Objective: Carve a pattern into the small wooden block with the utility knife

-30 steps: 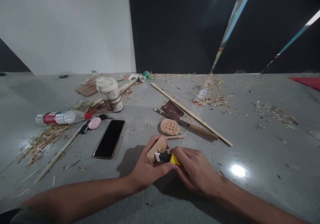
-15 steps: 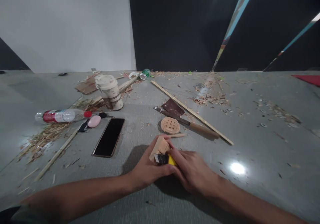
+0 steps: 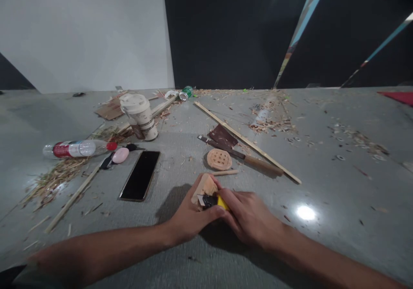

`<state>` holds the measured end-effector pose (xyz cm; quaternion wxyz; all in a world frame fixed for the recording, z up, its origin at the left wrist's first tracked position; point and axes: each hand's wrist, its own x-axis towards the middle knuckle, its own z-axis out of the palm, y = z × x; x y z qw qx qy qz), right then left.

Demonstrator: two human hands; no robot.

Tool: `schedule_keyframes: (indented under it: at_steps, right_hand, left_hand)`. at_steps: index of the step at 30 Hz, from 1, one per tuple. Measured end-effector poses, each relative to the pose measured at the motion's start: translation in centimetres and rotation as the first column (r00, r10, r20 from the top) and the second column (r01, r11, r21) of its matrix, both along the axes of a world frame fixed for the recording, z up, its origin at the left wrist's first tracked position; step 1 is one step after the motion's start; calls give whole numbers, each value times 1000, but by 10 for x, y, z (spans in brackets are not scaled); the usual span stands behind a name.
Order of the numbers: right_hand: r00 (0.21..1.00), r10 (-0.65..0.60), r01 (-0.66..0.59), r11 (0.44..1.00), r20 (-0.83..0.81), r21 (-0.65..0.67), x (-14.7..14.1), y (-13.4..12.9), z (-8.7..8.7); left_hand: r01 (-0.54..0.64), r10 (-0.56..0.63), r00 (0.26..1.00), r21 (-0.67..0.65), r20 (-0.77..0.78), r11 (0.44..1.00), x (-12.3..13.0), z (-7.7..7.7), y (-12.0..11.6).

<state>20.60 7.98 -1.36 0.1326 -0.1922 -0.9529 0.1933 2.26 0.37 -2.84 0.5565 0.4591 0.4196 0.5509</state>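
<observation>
Grey floor [image 3: 180, 132] strewn with wood shavings [image 3: 271, 127] runs back to white [image 3: 84, 31] and black wall panels [image 3: 226, 31] as a person shapes a small wooden block [image 3: 205, 186] with a yellow utility knife [image 3: 222, 203]. Carving appears partway along: the block, held low at center between both hands, shows a pale, uneven cut face, and it looks as though more paring remains. Just beyond it, an oval piece pierced with small holes [image 3: 219, 159] seems further advanced, lying near a short wooden stick [image 3: 226, 173], a wooden-handled chisel [image 3: 262, 164] and a brown sheet [image 3: 223, 135]. The left hand's [image 3: 189, 213] grip is wrapped around the block, its thumb apparently against the knife. The right hand's [image 3: 250, 213] grip is pressed together on the knife's body, the blade [image 3: 201, 200] lying against the wood; how deep it bites cannot be told.
</observation>
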Motion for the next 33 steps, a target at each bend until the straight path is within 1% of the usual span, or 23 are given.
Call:
schedule_keyframes:
  at_steps: [3,6,8,15,19,24,27,29,33]
  right_hand:
    - [999,-8,9,1000,-41,4,-1,-2,-1]
    - [998,-15,15,1000,-56,-13,-2,-5,-3]
    - [998,-29,28,1000,-63,-11,-3,-8,-5]
    - [990,-73,87,990,-124,113,-7,-14,-7]
    - [987,-110,118,991,-114,65,-8,-16,-8]
    - [980,-155,165,983,-127,74,-8,-18,-9]
    - [978,-175,180,983,-118,37,-8,-18,-8]
    - [982,-154,153,988,-105,-18,-7,-17,-8]
    - [994,-51,38,991,-96,-128,-4,-12,-5]
  left_hand:
    - [-14,14,1000,16,3,1000,0,0,-4]
    - [-28,30,999,65,-25,997,0,-1,-7]
    - [-37,40,998,75,-44,996,0,-2,-8]
    - [-72,72,995,2,-65,997,4,3,-15]
    - [-85,84,996,-37,-25,996,7,6,-14]
    - [-82,82,997,-5,-2,997,8,12,-12]
    - [-95,95,995,3,-5,995,8,11,-12]
    - [-95,95,995,-15,8,995,9,9,-11]
    - [-108,108,994,-47,7,993,7,7,-8]
